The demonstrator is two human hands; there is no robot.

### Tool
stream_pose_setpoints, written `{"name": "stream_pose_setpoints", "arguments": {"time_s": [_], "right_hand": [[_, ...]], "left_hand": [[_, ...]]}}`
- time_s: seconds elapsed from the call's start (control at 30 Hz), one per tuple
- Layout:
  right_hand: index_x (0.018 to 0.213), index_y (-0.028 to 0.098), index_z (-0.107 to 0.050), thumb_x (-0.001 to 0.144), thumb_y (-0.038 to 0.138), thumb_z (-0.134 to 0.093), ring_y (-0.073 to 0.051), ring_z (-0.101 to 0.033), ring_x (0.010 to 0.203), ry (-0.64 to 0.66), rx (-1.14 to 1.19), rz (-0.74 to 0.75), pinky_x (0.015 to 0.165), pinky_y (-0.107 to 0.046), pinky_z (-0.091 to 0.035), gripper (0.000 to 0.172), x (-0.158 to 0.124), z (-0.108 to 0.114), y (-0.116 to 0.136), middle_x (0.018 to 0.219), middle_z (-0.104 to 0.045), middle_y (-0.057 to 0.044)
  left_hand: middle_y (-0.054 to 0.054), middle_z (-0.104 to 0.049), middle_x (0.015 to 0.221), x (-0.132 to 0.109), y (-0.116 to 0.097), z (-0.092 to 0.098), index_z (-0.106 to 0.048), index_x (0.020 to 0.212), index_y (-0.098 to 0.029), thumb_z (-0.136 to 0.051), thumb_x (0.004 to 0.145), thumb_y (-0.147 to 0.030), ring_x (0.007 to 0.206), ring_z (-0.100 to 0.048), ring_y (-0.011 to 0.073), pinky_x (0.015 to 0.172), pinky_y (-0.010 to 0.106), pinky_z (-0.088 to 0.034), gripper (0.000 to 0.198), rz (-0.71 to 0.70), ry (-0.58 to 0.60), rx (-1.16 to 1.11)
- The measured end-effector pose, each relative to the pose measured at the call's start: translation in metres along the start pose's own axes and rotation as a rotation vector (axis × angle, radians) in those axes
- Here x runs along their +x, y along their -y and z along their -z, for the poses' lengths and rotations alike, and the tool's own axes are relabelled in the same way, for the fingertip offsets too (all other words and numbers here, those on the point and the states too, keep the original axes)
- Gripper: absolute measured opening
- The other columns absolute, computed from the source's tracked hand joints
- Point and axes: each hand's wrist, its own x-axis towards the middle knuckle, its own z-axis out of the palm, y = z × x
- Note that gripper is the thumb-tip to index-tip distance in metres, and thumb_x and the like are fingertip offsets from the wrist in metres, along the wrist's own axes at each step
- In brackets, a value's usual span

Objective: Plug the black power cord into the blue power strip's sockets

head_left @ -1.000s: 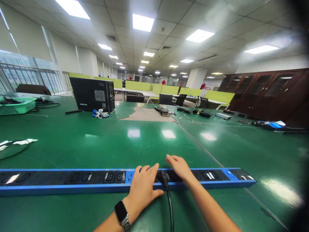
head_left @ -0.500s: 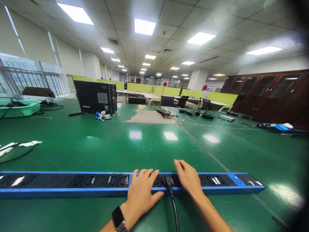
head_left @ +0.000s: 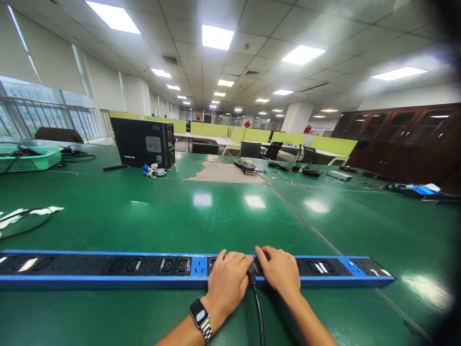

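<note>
A long power strip (head_left: 158,280), blue-edged with a black face full of sockets, lies across the green table. A black plug with its cord (head_left: 258,307) sits at the strip's middle. The plug's head is mostly hidden between my hands. My left hand (head_left: 229,278), with a watch (head_left: 200,315) on its wrist, is curled over the strip just left of the plug, its index fingertip close to it. From the right, my right hand (head_left: 281,273) bends its fingers over the strip, thumb towards the plug. Whether any fingertip presses the plug itself, I cannot make out.
A black computer case (head_left: 140,143) stands at the back left beside blue-and-white gloves (head_left: 154,170). A green basket (head_left: 34,161) with cables is at far left. White strips with a black cable (head_left: 30,214) lie nearer. Cables and small parts line the far side.
My left hand has moved right along the strip, up to the plug, and its fingers have drawn together. My right hand has come slightly left and down onto the strip.
</note>
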Motion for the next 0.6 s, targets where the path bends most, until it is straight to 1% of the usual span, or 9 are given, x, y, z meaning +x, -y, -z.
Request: {"name": "stream_pose_setpoints", "arguments": {"time_s": [0.07,0.13,0.2,0.27,0.33,0.37,0.43,0.5,0.6], "right_hand": [[0.089,0.023,-0.073,0.093,0.046,-0.035,-0.025,-0.062,0.092,0.011,-0.009,0.004,0.085,-0.037,-0.037,0.044,0.0,0.0,-0.001,0.09,-0.073,-0.008],[0.09,0.023,-0.073,0.093,0.047,-0.034,-0.025,-0.063,0.092,0.029,-0.027,0.013,0.084,-0.037,-0.037,0.045,0.0,0.0,-0.001,0.09,-0.073,-0.008],[0.09,0.024,-0.073,0.092,0.048,-0.034,-0.026,-0.063,0.092,0.051,-0.052,0.019,0.084,-0.038,-0.038,0.046,0.001,0.001,0.0,0.09,-0.073,-0.009],[0.091,0.024,-0.074,0.092,0.049,-0.033,-0.026,-0.063,0.093,0.07,-0.071,0.019,0.084,-0.038,-0.038,0.048,0.001,0.002,0.0,0.089,-0.073,-0.01],[0.093,0.024,-0.074,0.092,0.049,-0.031,-0.027,-0.063,0.093,0.082,-0.078,0.015,0.084,-0.038,-0.039,0.049,0.002,0.002,0.0,0.09,-0.073,-0.011],[0.094,0.024,-0.074,0.092,0.048,-0.031,-0.027,-0.063,0.094,0.087,-0.08,0.016,0.084,-0.038,-0.039,0.05,0.002,0.002,0.0,0.091,-0.073,-0.011],[0.096,0.024,-0.073,0.092,0.049,-0.03,-0.027,-0.063,0.094,0.097,-0.081,0.013,0.085,-0.038,-0.039,0.05,0.002,0.002,0.0,0.093,-0.073,-0.011],[0.098,0.024,-0.073,0.091,0.05,-0.03,-0.027,-0.063,0.095,0.102,-0.071,0.003,0.084,-0.038,-0.04,0.051,0.002,0.002,0.0,0.094,-0.073,-0.01],[0.097,0.025,-0.073,0.091,0.052,-0.03,-0.027,-0.063,0.094,0.107,-0.052,-0.011,0.082,-0.037,-0.041,0.051,0.001,0.002,0.0,0.094,-0.073,-0.009]], "left_hand": [[0.002,-0.069,0.108,0.002,-0.004,0.005,-0.06,0.115,-0.026,-0.053,0.085,-0.011,0.101,-0.061,0.0196,0.098,0.041,-0.044,0.034,-0.019,-0.115,-0.082],[0.003,-0.07,0.104,0.005,-0.008,0.021,-0.06,0.114,-0.024,-0.055,0.086,-0.016,0.093,-0.064,0.0175,0.087,0.032,-0.051,0.029,-0.02,-0.312,-0.204],[0.003,-0.07,0.104,0.009,-0.007,0.046,-0.06,0.115,-0.023,-0.058,0.087,-0.021,0.092,-0.065,0.0168,0.083,0.028,-0.052,0.028,-0.002,-0.527,-0.282],[0.003,-0.071,0.104,0.007,0.003,0.078,-0.061,0.114,-0.023,-0.061,0.086,-0.026,0.091,-0.066,0.0168,0.085,0.028,-0.052,0.027,0.013,-0.673,-0.267],[0.003,-0.071,0.104,-0.006,0.023,0.109,-0.062,0.114,-0.022,-0.063,0.085,-0.031,0.09,-0.067,0.0174,0.086,0.029,-0.052,0.03,0.063,-0.72,-0.176],[0.004,-0.071,0.104,-0.016,0.035,0.123,-0.062,0.113,-0.021,-0.063,0.085,-0.035,0.09,-0.068,0.018,0.087,0.03,-0.052,0.031,0.117,-0.747,-0.117],[0.004,-0.071,0.106,-0.042,0.063,0.149,-0.062,0.115,-0.021,-0.06,0.086,-0.041,0.088,-0.068,0.0186,0.085,0.031,-0.052,0.036,0.253,-0.794,-0.015],[0.004,-0.07,0.106,-0.072,0.091,0.173,-0.06,0.115,-0.02,-0.057,0.085,-0.049,0.089,-0.068,0.0199,0.084,0.033,-0.053,0.041,0.393,-0.879,0.093],[-0.001,-0.072,0.092,-0.113,0.128,0.205,-0.057,0.118,-0.024,-0.056,0.081,-0.058,0.078,-0.068,0.0203,0.074,0.033,-0.055,0.051,0.547,-0.87,0.156]]}}
